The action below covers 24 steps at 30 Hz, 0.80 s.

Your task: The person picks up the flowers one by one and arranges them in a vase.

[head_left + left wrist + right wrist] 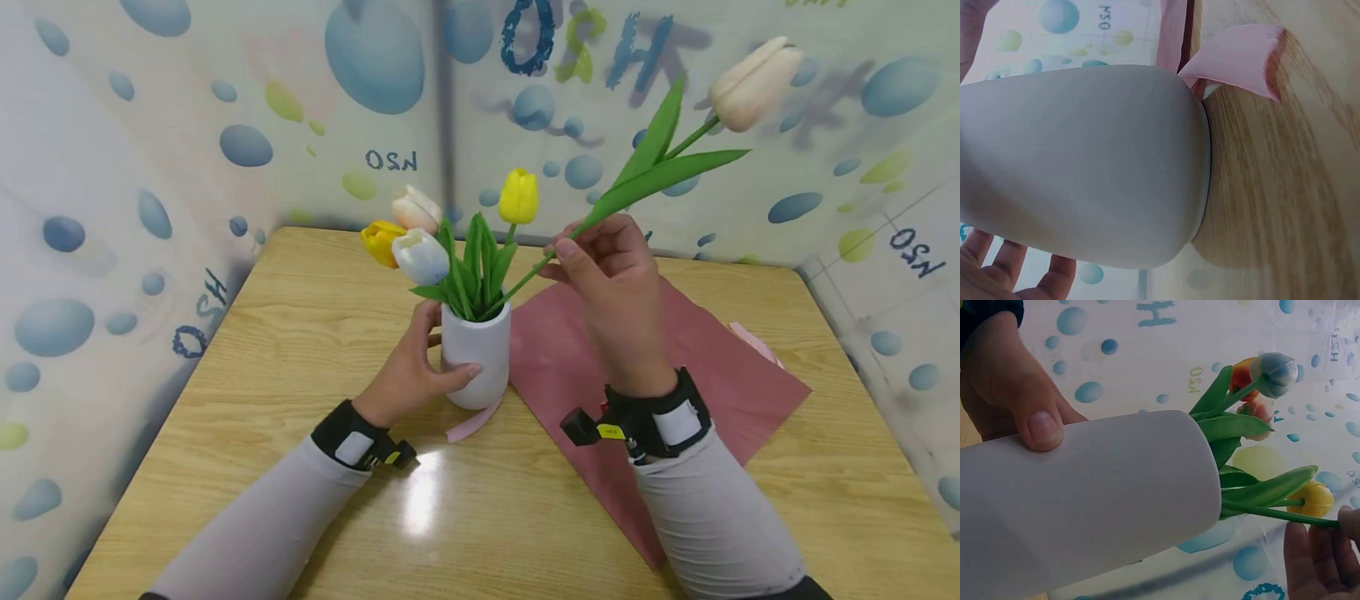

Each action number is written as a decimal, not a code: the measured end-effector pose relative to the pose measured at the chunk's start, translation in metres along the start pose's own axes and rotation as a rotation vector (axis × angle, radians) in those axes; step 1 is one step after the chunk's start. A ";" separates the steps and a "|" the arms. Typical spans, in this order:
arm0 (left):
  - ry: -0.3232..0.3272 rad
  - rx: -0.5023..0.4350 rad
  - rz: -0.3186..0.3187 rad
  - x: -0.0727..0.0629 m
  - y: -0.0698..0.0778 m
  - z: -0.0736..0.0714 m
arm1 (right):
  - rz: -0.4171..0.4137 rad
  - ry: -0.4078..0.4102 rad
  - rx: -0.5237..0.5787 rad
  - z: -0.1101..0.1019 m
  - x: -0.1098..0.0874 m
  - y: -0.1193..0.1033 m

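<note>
A white vase (483,354) stands upright on the table, with my left hand (408,367) gripping its left side, thumb across the front. In the right wrist view the left thumb (1042,428) presses on the vase wall. My right hand (618,304) pinches the green stem of a pale pink tulip (753,87) between thumb and fingers. This tulip leans up to the right, its stem's lower end at the vase mouth. Several tulips stand in the vase: a yellow one (518,197) to the right, and an orange-yellow one (381,243), a whitish one (422,257) and a pale pink one on the left.
Dark pink wrapping paper (720,358) lies on the wooden table (300,333), right of the vase. A pink ribbon (476,423) shows at the vase's base, and a pink strip (757,346) at the paper's far edge. Walls with printed bubbles enclose the back and sides.
</note>
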<state>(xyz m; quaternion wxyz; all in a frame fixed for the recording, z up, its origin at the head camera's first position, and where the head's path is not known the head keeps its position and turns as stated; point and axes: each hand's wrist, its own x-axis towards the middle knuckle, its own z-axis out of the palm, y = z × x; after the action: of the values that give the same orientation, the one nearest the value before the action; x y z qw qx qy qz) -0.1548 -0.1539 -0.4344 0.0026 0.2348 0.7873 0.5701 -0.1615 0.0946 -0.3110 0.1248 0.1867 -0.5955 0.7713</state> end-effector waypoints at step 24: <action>0.005 -0.015 -0.004 0.000 -0.001 0.000 | -0.116 -0.238 -0.391 0.020 -0.011 0.014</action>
<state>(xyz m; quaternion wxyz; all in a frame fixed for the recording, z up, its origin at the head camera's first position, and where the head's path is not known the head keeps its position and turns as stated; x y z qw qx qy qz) -0.1551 -0.1542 -0.4356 0.0036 0.2318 0.7835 0.5766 -0.1550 0.0715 -0.3236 0.1317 0.2827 -0.7324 0.6053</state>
